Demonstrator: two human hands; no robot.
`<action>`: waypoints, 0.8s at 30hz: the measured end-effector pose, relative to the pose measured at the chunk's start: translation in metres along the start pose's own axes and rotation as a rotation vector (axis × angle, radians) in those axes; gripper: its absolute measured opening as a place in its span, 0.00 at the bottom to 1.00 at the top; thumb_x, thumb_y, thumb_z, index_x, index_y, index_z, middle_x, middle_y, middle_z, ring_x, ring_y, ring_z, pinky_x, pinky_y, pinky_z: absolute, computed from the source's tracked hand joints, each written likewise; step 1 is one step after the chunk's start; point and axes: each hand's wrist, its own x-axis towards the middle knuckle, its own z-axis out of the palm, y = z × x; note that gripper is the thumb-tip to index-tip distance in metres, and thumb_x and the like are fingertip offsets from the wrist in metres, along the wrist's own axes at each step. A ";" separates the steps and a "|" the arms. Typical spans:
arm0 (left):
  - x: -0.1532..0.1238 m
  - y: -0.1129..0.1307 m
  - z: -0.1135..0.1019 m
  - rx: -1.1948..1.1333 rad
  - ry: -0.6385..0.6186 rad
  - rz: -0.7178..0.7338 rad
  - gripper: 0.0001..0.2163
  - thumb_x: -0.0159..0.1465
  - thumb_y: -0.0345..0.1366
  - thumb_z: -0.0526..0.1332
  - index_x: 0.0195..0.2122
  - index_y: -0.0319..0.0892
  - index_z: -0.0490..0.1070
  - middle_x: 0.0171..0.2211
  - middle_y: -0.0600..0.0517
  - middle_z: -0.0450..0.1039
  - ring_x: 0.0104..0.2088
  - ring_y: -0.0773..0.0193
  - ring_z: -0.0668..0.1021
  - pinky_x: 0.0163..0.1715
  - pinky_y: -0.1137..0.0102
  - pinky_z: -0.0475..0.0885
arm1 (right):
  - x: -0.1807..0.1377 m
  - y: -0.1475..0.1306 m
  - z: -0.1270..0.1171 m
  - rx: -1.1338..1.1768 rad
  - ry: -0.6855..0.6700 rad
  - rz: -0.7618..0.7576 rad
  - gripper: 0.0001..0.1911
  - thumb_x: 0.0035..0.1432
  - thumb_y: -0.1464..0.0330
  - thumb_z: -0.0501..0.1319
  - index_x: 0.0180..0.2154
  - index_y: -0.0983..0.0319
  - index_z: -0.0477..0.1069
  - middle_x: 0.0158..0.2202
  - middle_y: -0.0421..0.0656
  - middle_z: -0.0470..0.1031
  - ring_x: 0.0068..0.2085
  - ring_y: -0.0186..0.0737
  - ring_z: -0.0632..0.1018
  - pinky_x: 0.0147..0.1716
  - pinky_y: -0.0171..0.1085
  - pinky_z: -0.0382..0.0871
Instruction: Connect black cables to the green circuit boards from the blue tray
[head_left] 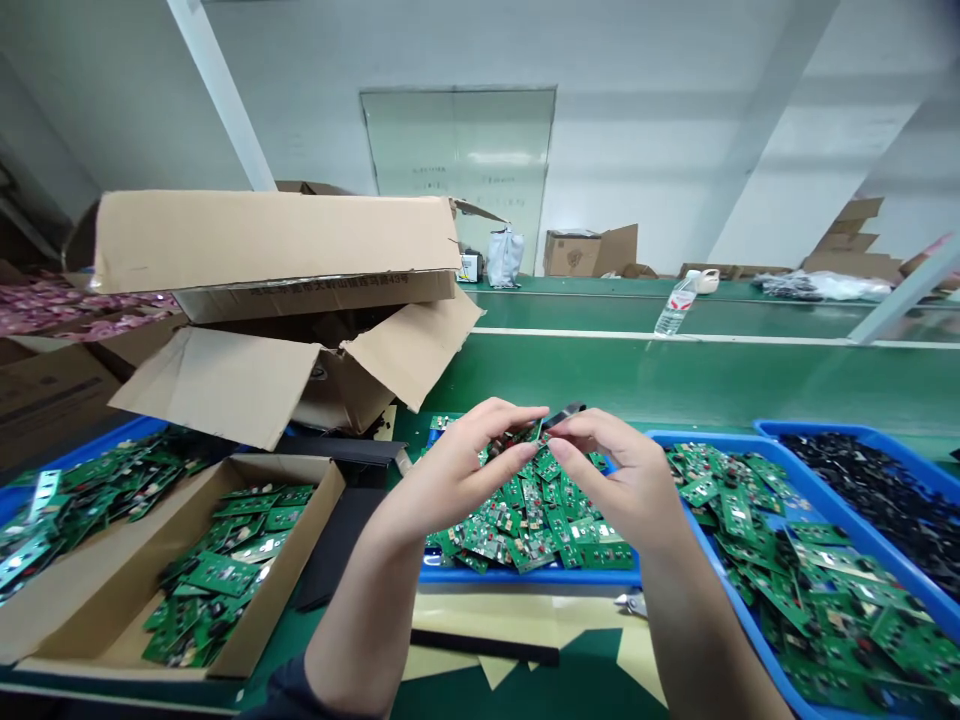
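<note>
Both hands meet in the middle of the head view, above a blue tray (525,577) heaped with green circuit boards (517,530). My left hand (472,455) is closed, its thumb and fingers pinching a small green circuit board (538,430) seen almost edge-on. Facing it, my right hand (611,465) pinches a small black part (564,413) against or close beside that board. Whether the two pieces touch cannot be made out, as fingertips hide much of them.
Left stands an open cardboard box (97,625) of boards; behind it, stacked large cartons (277,235). Right are a blue tray (739,600) of boards and a blue tray (772,428) of black parts. Pliers-like tool (632,604), black strip (487,646) and bottle (676,303) also lie about.
</note>
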 end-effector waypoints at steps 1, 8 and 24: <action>0.000 0.000 0.001 0.005 -0.008 0.013 0.15 0.68 0.35 0.56 0.55 0.45 0.68 0.46 0.47 0.72 0.46 0.61 0.75 0.43 0.67 0.71 | 0.000 0.001 0.002 0.015 0.034 0.005 0.03 0.59 0.70 0.61 0.33 0.61 0.73 0.30 0.42 0.77 0.30 0.35 0.77 0.29 0.33 0.74; 0.005 -0.006 0.005 0.028 -0.001 0.064 0.14 0.66 0.35 0.58 0.53 0.45 0.70 0.44 0.47 0.73 0.44 0.60 0.75 0.45 0.64 0.72 | -0.001 0.004 -0.001 -0.031 0.101 -0.038 0.06 0.58 0.73 0.60 0.29 0.61 0.71 0.28 0.41 0.75 0.30 0.36 0.76 0.30 0.35 0.72; 0.009 -0.015 0.013 0.126 0.217 0.176 0.14 0.65 0.31 0.59 0.53 0.43 0.70 0.42 0.46 0.73 0.43 0.61 0.76 0.43 0.65 0.74 | 0.000 0.008 -0.005 0.068 -0.065 -0.061 0.07 0.60 0.73 0.58 0.39 0.60 0.73 0.32 0.42 0.76 0.33 0.36 0.78 0.33 0.37 0.75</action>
